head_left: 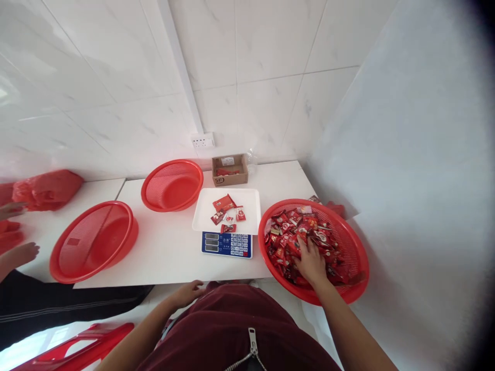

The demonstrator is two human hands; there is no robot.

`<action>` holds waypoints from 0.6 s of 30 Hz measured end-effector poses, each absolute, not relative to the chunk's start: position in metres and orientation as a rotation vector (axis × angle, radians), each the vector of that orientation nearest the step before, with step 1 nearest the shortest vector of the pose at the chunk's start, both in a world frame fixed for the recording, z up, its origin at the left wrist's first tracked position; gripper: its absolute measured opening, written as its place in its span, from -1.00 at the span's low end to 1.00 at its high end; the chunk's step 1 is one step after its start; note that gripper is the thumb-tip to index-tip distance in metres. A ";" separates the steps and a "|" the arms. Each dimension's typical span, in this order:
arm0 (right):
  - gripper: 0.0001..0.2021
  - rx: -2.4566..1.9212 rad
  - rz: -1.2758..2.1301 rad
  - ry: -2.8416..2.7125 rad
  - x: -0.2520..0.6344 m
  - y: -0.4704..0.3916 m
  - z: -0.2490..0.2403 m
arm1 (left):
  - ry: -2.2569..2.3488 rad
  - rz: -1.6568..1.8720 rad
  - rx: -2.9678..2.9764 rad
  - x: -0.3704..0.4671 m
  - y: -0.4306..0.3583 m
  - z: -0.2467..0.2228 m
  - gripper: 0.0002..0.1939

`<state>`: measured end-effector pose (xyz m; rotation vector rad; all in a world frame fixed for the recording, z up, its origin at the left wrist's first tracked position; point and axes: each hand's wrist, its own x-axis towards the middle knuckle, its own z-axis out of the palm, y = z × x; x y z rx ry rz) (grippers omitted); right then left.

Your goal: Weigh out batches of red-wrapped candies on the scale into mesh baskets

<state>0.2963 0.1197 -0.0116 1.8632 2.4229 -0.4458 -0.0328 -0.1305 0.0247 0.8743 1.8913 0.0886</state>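
My right hand reaches into a red plastic basket heaped with small red wrapped packets. Its fingers are apart and rest on the packets; their tips are partly sunk among them. By the table's front edge, against my body, hangs my left hand, loosely open with nothing visible in it. In front of me stands a blue digital scale with a white tray on top. Several red and white packets lie spread on that tray.
Behind the tray, a small cardboard box contains red packets. Two red baskets stand on the left. Another person's hand shows at the far left, near red plastic bags. A red stool stands below. Walls border the back and right.
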 end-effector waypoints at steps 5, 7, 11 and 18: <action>-0.48 2.048 -0.595 2.377 0.296 0.122 -0.017 | 1.822 0.219 1.087 -0.040 -0.095 0.033 -0.57; -0.49 2.181 -0.770 2.303 0.299 0.123 -0.015 | 1.871 0.291 1.181 -0.048 -0.080 0.035 -0.63; -0.46 2.538 -0.963 2.032 0.304 0.112 -0.006 | 1.978 0.457 1.404 -0.066 -0.045 0.042 -0.63; -0.45 2.802 -0.973 1.930 0.292 0.079 0.002 | 1.919 0.380 1.858 -0.077 0.026 0.042 -0.32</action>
